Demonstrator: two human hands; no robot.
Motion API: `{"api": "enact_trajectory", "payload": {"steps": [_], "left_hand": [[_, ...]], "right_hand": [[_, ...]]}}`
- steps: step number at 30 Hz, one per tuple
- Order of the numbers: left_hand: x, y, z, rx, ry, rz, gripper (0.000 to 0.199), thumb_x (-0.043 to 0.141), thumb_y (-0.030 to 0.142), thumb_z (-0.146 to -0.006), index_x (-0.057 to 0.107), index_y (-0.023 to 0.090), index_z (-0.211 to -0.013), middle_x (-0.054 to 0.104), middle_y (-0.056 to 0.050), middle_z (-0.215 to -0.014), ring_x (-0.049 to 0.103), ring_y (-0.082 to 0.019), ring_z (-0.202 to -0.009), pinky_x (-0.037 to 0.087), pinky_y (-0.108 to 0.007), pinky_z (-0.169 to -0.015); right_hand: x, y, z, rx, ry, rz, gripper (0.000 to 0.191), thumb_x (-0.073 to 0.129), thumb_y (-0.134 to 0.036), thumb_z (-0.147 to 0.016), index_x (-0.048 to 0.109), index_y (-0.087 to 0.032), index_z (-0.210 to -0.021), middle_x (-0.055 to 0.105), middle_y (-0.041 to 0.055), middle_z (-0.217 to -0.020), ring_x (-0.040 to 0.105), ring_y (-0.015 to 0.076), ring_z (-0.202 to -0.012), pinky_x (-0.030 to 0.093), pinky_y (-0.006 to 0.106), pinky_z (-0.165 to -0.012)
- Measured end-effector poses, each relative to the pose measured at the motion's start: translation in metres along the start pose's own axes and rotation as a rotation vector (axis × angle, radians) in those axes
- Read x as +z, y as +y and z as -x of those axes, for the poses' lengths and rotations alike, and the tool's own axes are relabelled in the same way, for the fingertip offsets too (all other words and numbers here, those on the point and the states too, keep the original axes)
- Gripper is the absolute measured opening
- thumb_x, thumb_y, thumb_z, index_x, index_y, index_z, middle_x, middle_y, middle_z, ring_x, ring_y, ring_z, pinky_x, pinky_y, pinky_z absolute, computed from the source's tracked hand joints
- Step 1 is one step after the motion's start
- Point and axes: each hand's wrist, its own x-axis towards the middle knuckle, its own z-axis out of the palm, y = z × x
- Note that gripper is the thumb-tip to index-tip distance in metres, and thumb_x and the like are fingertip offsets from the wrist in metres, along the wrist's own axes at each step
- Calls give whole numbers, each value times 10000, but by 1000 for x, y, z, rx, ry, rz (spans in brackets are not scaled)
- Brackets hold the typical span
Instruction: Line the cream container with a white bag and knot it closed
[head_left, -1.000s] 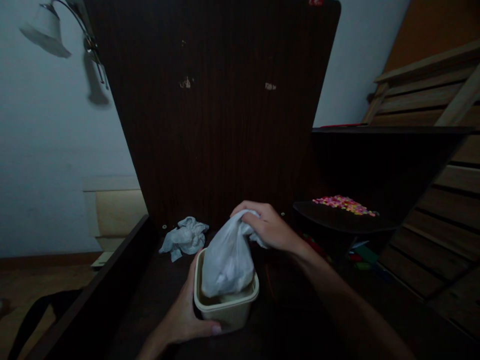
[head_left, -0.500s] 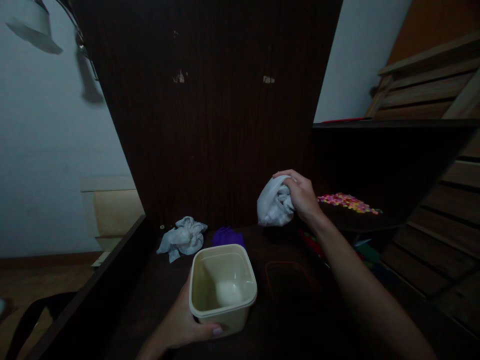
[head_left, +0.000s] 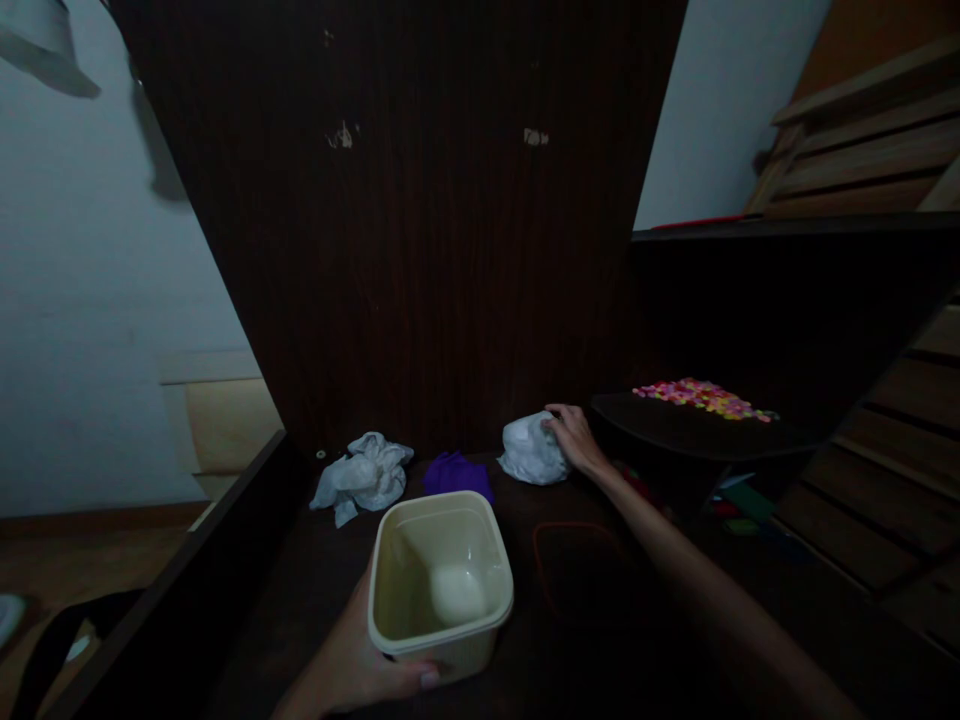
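Note:
My left hand (head_left: pixel 364 640) grips a cream square plastic tub (head_left: pixel 442 570) by its left side and front. The tub is tilted a little toward me, and nothing shows inside it. My right hand (head_left: pixel 574 437) has its fingers on the right side of a white plastic bag (head_left: pixel 532 450), bundled and filled, at the back of the dark tabletop against the panel. Behind the tub lies a purple cloth-like bundle (head_left: pixel 456 474). Left of it sits a crumpled whitish plastic bag (head_left: pixel 364 475).
An orange-rimmed lid or frame (head_left: pixel 577 528) lies right of the tub. Colourful small pieces (head_left: pixel 705 398) cover part of a dark curved shelf (head_left: pixel 660 430) at the right. A raised dark edge (head_left: pixel 172 570) bounds the left side, and a dark wooden panel (head_left: pixel 450 250) stands behind.
My right hand has lowered the white bag from the air to the back of the tabletop. My left hand keeps the tub in nearly the same place. The view has shifted slightly.

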Motion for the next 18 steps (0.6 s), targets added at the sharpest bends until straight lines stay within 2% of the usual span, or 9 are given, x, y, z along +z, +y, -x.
{"api": "enact_trajectory", "payload": {"steps": [3, 8, 13, 15, 18], "left_hand": [[-1, -6, 1, -21, -2, -16, 1249, 871, 702, -509, 348, 194, -1523, 562, -226, -1443, 595, -424, -1264, 464, -577, -1094], [-2, -9, 2, -47, -18, -32, 1269, 863, 714, -509, 332, 178, -1530, 565, -240, -1438, 581, -433, -1282, 448, -597, -1103], [-1, -2, 1, -47, -18, -28, 1272, 844, 747, -507, 345, 181, -1532, 562, -236, -1445, 592, -433, -1269, 478, -586, -1078], [-1, -1, 1, -64, -12, -52, 1281, 849, 750, -496, 352, 181, -1531, 558, -232, -1451, 582, -431, -1283, 473, -576, -1087], [-1, -1, 1, -59, -11, -62, 1286, 844, 761, -493, 351, 186, -1532, 561, -224, -1449, 577, -427, -1291, 459, -574, -1105]], "right_hand": [[9, 3, 16, -76, -12, 116, 529, 533, -446, -864, 615, -185, -1317, 498, 167, -1388, 467, 345, -1301, 361, 531, -1121], [25, 4, 40, -199, -157, 269, 646, 640, -542, -840, 576, -225, -1399, 454, 131, -1525, 369, 369, -1425, 322, 548, -1163], [33, 22, 49, -128, -243, 372, 788, 670, -489, -841, 430, -189, -1530, 520, 180, -1477, 431, 404, -1404, 372, 541, -1131], [32, 29, 48, -93, -250, 388, 786, 621, -485, -884, 371, -167, -1558, 495, 194, -1503, 447, 395, -1398, 374, 527, -1133], [28, 36, 49, -64, -264, 386, 773, 588, -506, -905, 338, -198, -1568, 464, 170, -1538, 455, 368, -1399, 378, 501, -1135]]}}
